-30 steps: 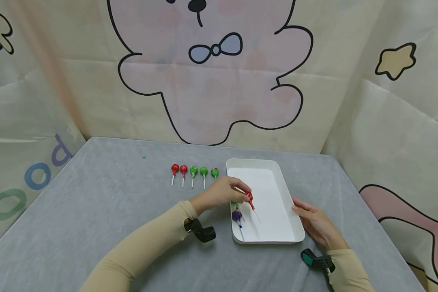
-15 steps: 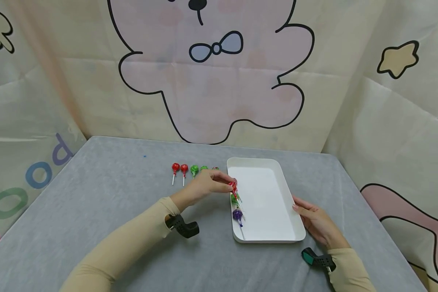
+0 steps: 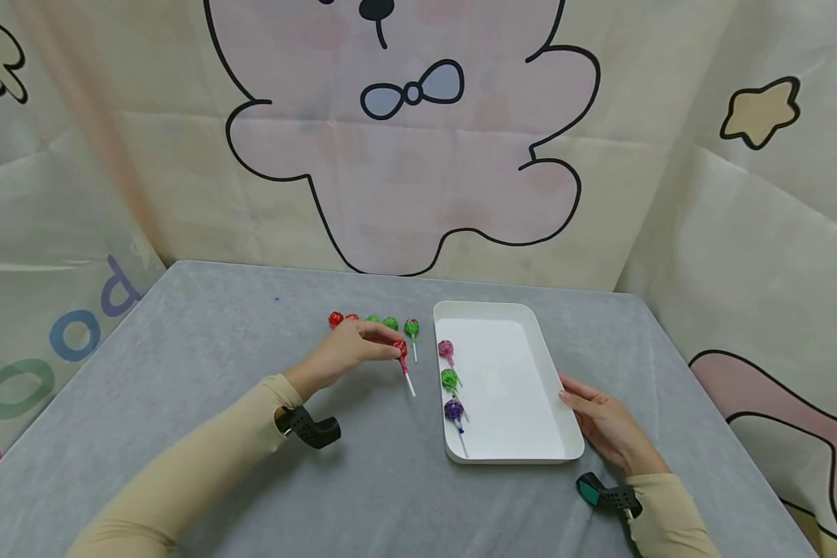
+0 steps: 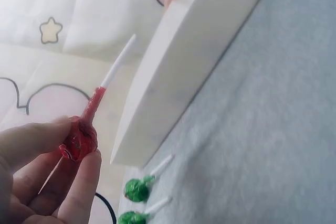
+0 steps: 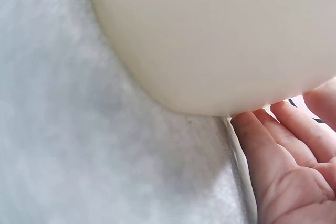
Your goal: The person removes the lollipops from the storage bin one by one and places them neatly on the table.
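Note:
My left hand [image 3: 345, 353] pinches a red lollipop [image 3: 402, 358] by its wrapped head, thumb on one side and fingers on the other. In the left wrist view the white stick of that lollipop [image 4: 83, 135] points up and away. It hangs above the cloth, left of a white tray [image 3: 509, 372]. Inside the tray, along its left wall, lie a pink lollipop [image 3: 446, 349], a green lollipop [image 3: 449, 380] and a purple lollipop [image 3: 453, 411]. My right hand [image 3: 610, 426] touches the tray's right side; the right wrist view shows its fingers nearly straight against the outer wall.
Behind the left hand a row of lollipops lies on the grey cloth [image 3: 251, 434]: red ones [image 3: 335, 319] at the left, partly covered, and green ones [image 3: 411, 328] at the right. A printed curtain [image 3: 404, 178] stands along the table's far edge.
My left hand has moved left with the red lollipop, from over the tray to above the cloth beside it. The pink lollipop in the tray is now uncovered. The right hand stays put.

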